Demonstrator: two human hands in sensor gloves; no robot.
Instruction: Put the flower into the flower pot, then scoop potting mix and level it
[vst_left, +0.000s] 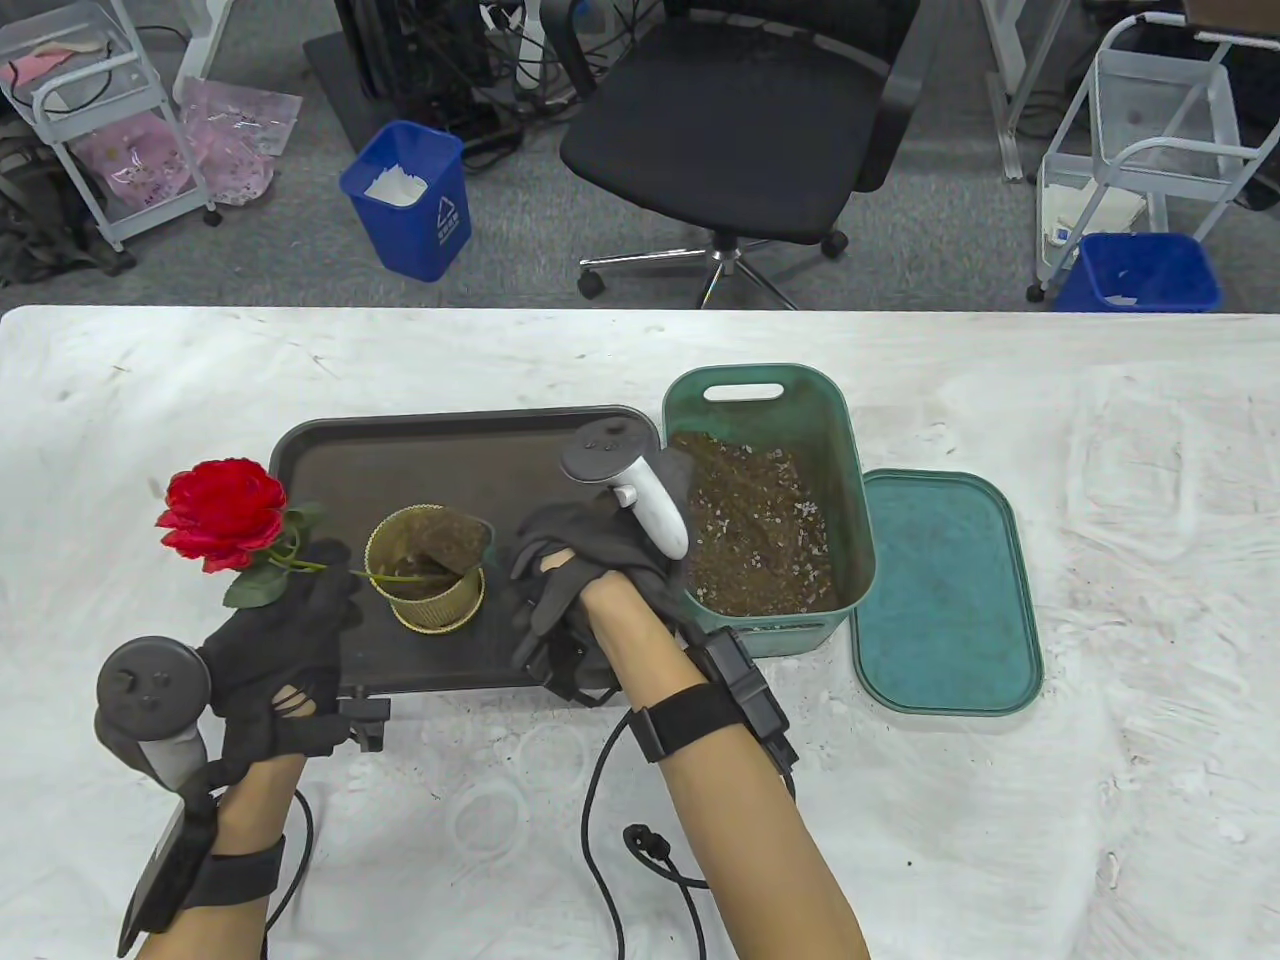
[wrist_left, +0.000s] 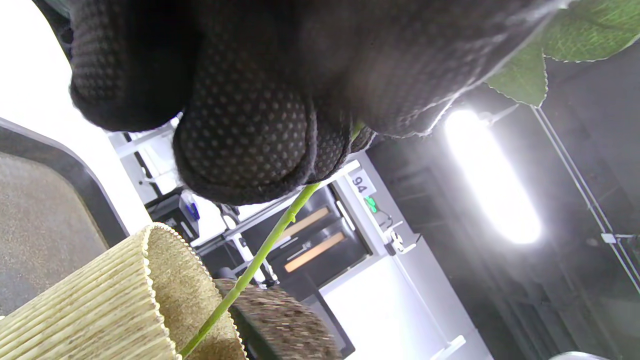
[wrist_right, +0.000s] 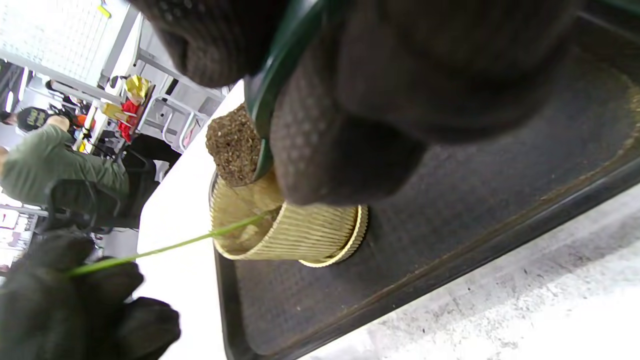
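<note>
A red rose (vst_left: 220, 515) leans left, its green stem (vst_left: 340, 570) running down into the gold ribbed flower pot (vst_left: 428, 590) on the dark tray (vst_left: 330, 445). My left hand (vst_left: 320, 595) pinches the stem (wrist_left: 260, 257) just outside the pot's rim (wrist_left: 150, 280). My right hand (vst_left: 545, 590) grips a dark green scoop (wrist_right: 280, 75) heaped with potting mix (wrist_right: 232, 145). The scoop's load (vst_left: 455, 540) sits over the pot's right rim. In the right wrist view the stem (wrist_right: 165, 247) enters the pot (wrist_right: 295, 235) from my left hand (wrist_right: 65, 305).
A green bin (vst_left: 840, 440) of potting mix (vst_left: 760, 520) stands right of the tray, its lid (vst_left: 945, 590) flat beside it. Cables (vst_left: 600, 800) trail near the table's front. An office chair (vst_left: 740, 130) and blue bins (vst_left: 410, 200) stand on the floor beyond.
</note>
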